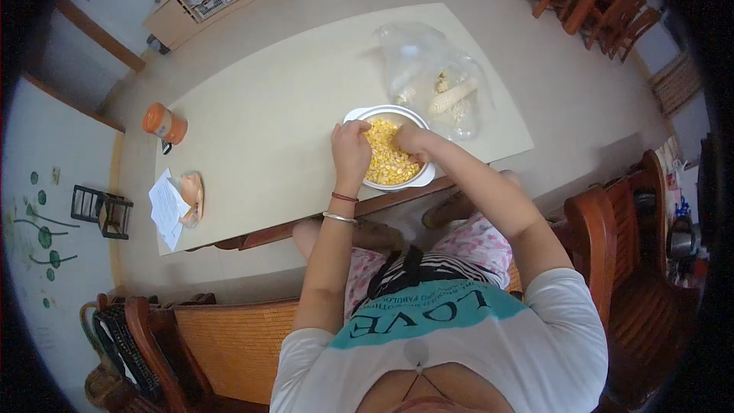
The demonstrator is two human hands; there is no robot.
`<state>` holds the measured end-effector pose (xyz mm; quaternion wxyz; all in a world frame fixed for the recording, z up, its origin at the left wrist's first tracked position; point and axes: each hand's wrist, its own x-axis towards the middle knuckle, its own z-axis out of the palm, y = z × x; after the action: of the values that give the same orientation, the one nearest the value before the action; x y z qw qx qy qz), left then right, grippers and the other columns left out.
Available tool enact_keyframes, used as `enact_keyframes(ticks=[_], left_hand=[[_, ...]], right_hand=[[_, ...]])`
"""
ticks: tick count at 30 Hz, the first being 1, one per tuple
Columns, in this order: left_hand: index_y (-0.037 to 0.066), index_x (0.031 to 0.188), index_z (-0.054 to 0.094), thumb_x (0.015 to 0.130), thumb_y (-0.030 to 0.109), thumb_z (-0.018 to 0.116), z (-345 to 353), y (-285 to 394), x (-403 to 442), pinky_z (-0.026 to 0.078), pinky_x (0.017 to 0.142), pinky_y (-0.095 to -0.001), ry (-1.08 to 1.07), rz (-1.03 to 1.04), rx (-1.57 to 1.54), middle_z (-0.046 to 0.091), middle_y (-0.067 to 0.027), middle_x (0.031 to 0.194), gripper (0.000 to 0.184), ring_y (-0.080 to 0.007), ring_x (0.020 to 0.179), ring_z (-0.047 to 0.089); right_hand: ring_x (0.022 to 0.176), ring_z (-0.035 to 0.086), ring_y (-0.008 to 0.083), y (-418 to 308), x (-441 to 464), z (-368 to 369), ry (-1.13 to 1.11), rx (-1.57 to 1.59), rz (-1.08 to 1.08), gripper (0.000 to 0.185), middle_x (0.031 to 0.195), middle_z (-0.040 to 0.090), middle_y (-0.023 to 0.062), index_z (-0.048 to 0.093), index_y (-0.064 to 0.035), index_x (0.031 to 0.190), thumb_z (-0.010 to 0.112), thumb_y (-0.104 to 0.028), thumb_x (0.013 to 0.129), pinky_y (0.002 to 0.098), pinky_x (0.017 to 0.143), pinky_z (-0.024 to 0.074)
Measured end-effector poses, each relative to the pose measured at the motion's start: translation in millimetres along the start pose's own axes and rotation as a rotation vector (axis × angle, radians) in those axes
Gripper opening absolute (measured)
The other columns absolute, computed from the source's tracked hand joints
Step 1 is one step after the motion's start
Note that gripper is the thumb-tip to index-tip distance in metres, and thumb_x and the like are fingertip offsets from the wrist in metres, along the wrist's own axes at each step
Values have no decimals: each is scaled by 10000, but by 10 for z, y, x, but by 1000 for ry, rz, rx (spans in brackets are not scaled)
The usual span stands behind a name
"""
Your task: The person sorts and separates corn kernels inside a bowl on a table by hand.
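A round white pot (421,178) stands near the front edge of the pale table, and yellow and whitish corn kernels (388,162) lie in it. My left hand (352,145) rests at the pot's left rim, with its fingertips bent over the edge by the kernels; whether they hold anything is hidden. Inside the right part of the pot, my right hand (414,141) reaches down among the kernels, its fingers curled and partly out of sight. Behind the pot to the right lies a clear plastic bag (405,50) with bare corn cobs (453,97) in it.
At the table's (283,99) left end are an orange-lidded jar (165,123), white papers (166,209) and a wrapped item (193,197). Wooden armchairs (604,245) stand to the right, and a woven-seat bench (229,344) is behind me.
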<state>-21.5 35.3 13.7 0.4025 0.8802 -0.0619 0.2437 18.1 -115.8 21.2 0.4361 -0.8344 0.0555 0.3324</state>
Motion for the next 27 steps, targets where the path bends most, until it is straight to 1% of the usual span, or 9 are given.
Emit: enact_keyframes(ticks=[1,4,7,10,13,16,19,22,27], left_hand=[[51,812,612,778,-21,479,2,-4,0,318,993,-486,-16,2,-12,624,-119,823,155,-306,829,581],[54,802,620,775,-22,482,-26,-25,19,304,1005,-497,-85,41,-33,622,-115,821,160,-304,830,581],[61,798,628,770,-20,488,-74,-50,25,290,1013,-514,-187,112,-12,621,-109,822,164,-301,829,581],[72,805,636,762,-4,504,-96,-26,27,269,1023,-526,-252,122,50,621,-101,823,158,-289,842,578],[83,810,640,757,14,519,-78,34,12,250,1033,-530,-285,131,142,619,-90,818,149,-270,859,577],[92,809,640,757,22,526,-61,64,2,243,1035,-530,-304,140,217,616,-81,808,143,-255,865,577],[92,805,637,761,20,526,-65,72,-10,249,1029,-529,-294,145,225,612,-77,800,140,-252,850,581],[89,802,635,765,23,527,-53,68,-11,258,1023,-523,-264,144,217,609,-78,794,132,-256,837,581],[82,836,650,778,42,522,-77,102,-7,255,1029,-508,-292,99,224,635,-110,858,146,-294,886,580]], right_hand=[[621,595,220,43,56,3,-1,71,-6,236,786,573,133,571,52,971,489,-131,847,355,430,473],[629,602,219,72,117,-17,-50,23,-10,246,791,579,144,571,45,1003,485,-124,845,350,420,468],[677,622,236,-39,-52,-93,-41,-157,-8,272,821,610,154,586,19,1043,507,-117,822,364,505,499],[777,634,259,25,84,-119,-51,-427,-169,306,880,641,161,604,-13,1072,525,-130,801,379,664,512],[875,622,284,61,81,-147,-24,-547,-357,284,938,645,158,629,-27,1027,544,-141,781,381,793,479],[911,606,316,19,-7,-168,-73,-643,-456,299,939,634,188,606,-10,1038,570,-139,770,390,800,474],[901,598,353,145,-40,-72,85,-498,-564,308,932,617,224,541,14,1026,597,-133,761,406,779,469],[888,587,382,157,-101,26,216,-521,-558,314,913,601,244,473,11,1001,614,-154,773,428,763,458],[880,575,395,130,-254,54,174,-490,-539,274,886,596,226,459,-10,962,600,-175,796,441,759,449]])
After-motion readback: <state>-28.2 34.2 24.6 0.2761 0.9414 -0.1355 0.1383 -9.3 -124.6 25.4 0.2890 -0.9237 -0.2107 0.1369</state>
